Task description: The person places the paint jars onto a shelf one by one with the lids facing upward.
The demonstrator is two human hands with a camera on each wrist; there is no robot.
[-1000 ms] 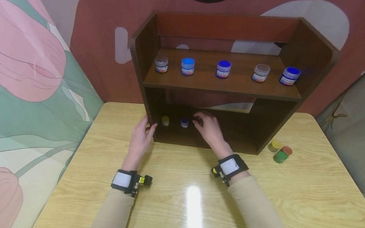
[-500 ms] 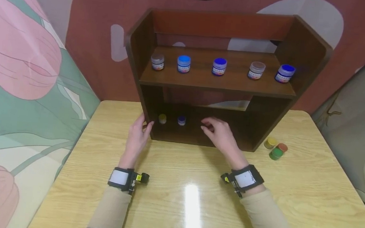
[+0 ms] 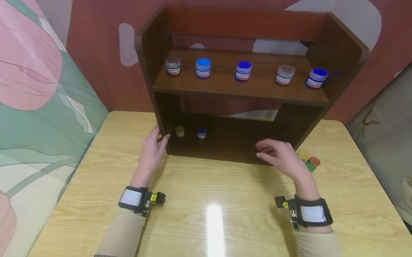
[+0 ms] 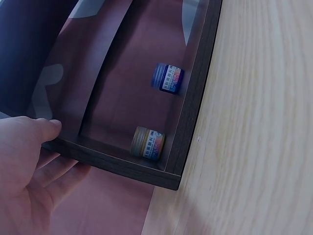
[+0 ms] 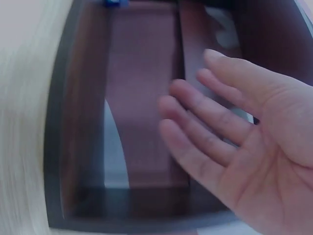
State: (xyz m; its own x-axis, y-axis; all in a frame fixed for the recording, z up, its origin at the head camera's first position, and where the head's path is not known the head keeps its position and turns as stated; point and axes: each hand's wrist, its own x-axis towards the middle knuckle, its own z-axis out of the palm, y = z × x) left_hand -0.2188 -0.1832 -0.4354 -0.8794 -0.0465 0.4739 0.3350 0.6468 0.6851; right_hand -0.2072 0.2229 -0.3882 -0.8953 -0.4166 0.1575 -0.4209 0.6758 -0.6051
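Observation:
A dark brown two-tier wooden shelf (image 3: 220,86) stands on the table. My left hand (image 3: 150,150) holds its left side panel, thumb in front and fingers behind, as the left wrist view also shows. On the lower tier near that panel sit a yellow paint jar (image 4: 148,143) and a dark blue paint jar (image 4: 167,78), spaced apart. My right hand (image 3: 280,155) hovers before the right part of the lower tier. Its fingers are loosely bent with nothing between them, and the palm shows in the right wrist view.
Several paint jars, among them a light blue jar (image 3: 203,68), line the upper tier. Beside the shelf's right side are a yellow jar (image 3: 302,154), an orange-topped jar (image 3: 314,161) and a green jar (image 3: 310,166), partly overlapped. A patterned wall hanging (image 3: 99,55) is behind.
My right hand has moved away from the dark blue jar, rightward along the lower tier toward the shelf's right side. My left hand stays on the side panel; the head view has shifted slightly.

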